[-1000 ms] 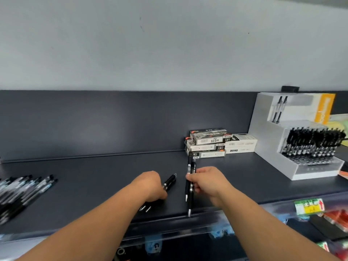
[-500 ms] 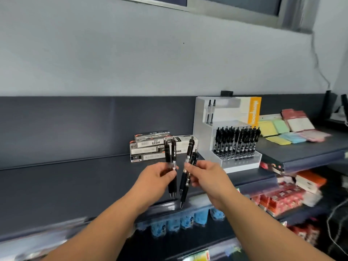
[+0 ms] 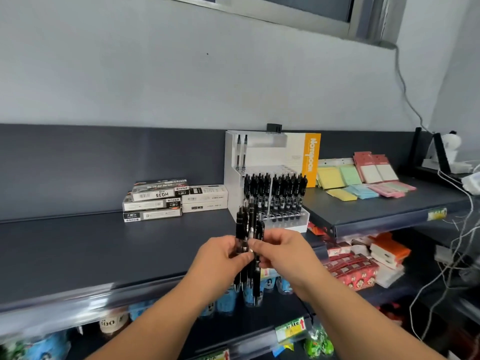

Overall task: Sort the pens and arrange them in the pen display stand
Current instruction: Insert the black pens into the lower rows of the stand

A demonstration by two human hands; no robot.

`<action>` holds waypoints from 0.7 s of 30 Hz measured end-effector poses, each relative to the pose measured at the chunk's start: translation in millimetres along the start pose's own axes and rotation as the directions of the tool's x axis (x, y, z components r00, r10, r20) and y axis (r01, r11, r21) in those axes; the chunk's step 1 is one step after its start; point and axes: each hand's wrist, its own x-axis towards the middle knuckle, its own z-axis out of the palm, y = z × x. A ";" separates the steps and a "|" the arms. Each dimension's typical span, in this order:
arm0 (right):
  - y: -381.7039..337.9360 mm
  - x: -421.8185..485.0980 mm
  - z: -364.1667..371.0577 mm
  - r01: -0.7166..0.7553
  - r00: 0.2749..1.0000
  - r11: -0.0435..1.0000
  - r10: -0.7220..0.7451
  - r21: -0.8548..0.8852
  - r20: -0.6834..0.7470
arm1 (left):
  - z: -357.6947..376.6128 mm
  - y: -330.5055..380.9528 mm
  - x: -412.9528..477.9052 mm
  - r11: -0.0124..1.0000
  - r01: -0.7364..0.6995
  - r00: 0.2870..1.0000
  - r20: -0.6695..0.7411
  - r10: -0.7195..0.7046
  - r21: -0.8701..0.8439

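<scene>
Shelf (image 3: 109,250) runs dark and mostly bare across the room, and the white stand (image 3: 233,178) sits on it toward the right, against the back panel. Its lower tier is packed with black pens standing clip-up in rows (image 3: 275,193); the upper tier holds only two pens (image 3: 241,152) at its left end, the rest of that row looking free. Left of the stand lie stacked pen boxes (image 3: 155,201), all shut as far as I can see. On the neighbouring shelf to the right, pads of coloured notes (image 3: 348,183) are spread out.

In front of the stand, both hands are closed around one small bundle of black pens (image 3: 249,245), held upright with tips down, above the shelf's front edge. The left hand (image 3: 220,258) pinches the barrels from the left, the right hand (image 3: 283,253) from the right, fingertips meeting at the middle.

To my eye the step is squaring up the bundle before slotting. It would pay to even the tips, pass the bundle to one hand, then feed pens singly into free holes, tip first. The lower rows look crowded, so a careless push could knock neighbours askew.
</scene>
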 end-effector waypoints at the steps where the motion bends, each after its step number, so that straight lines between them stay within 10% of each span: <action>1: 1.7 3.6 -1.4 -0.003 1.000 1.000 0.003 -0.009 0.005 | 0.1 0.2 2.6 1.000 0.011 1.000 0.002 -0.011 -0.015; 21: -20.3 145.2 -41.4 0.053 0.854 0.816 -0.337 -0.576 -0.398 | -14.5 -7.8 131.0 0.970 -0.157 0.980 -0.148 0.130 -0.188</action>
